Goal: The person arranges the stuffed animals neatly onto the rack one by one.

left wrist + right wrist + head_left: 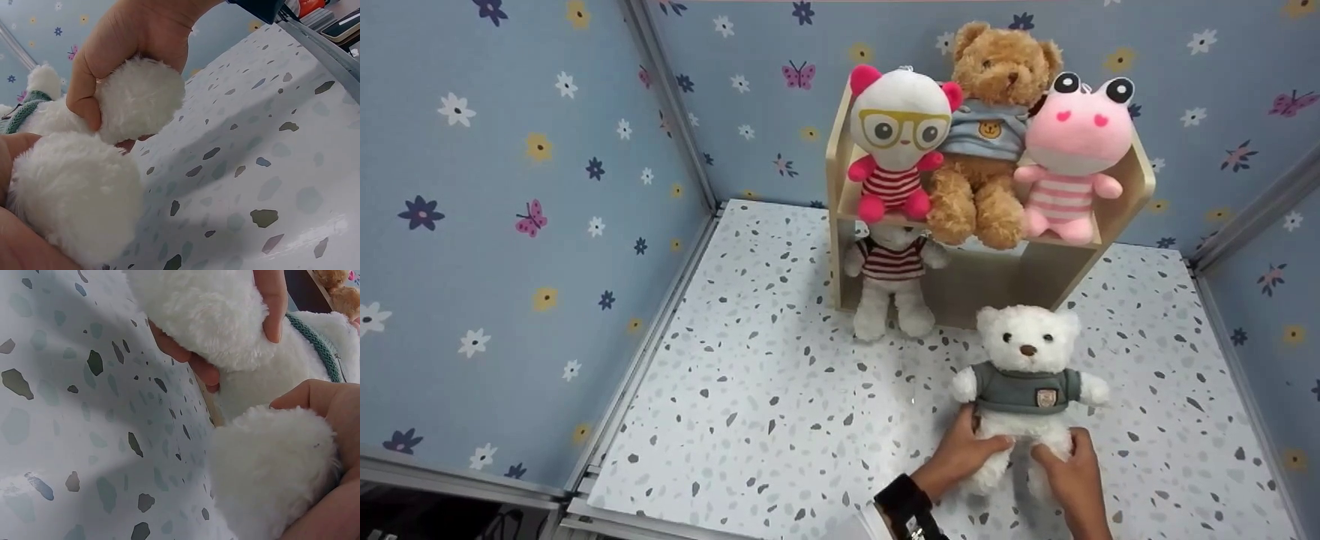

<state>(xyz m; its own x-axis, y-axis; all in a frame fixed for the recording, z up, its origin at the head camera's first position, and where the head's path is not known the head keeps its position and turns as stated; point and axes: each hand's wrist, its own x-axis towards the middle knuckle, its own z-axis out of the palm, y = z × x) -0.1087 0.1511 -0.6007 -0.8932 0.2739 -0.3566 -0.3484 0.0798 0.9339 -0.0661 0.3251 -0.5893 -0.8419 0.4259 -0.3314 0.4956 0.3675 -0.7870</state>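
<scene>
A white teddy bear (pixel 1024 390) in a dark green sweater with a badge is held upright, facing the head camera, in front of the shelf. My left hand (pixel 964 454) grips one of its legs, thumb over the front. The other leg is gripped by my right hand (pixel 1076 472). In the left wrist view, the bear's furry feet (pixel 79 197) stick out from between curled fingers. The right wrist view shows a white foot (pixel 275 467) with the right thumb against it and the sweater's green hem (pixel 318 343) beyond.
A wooden shelf (pixel 1140 169) stands behind. On top sit a pink-eared panda plush (pixel 900 142), a brown teddy bear (pixel 997 135) and a pink frog plush (pixel 1072 157). Its lower level holds a white bear in a striped shirt (pixel 892 277). Flowered panels (pixel 510 262) flank the speckled table (pixel 735 420).
</scene>
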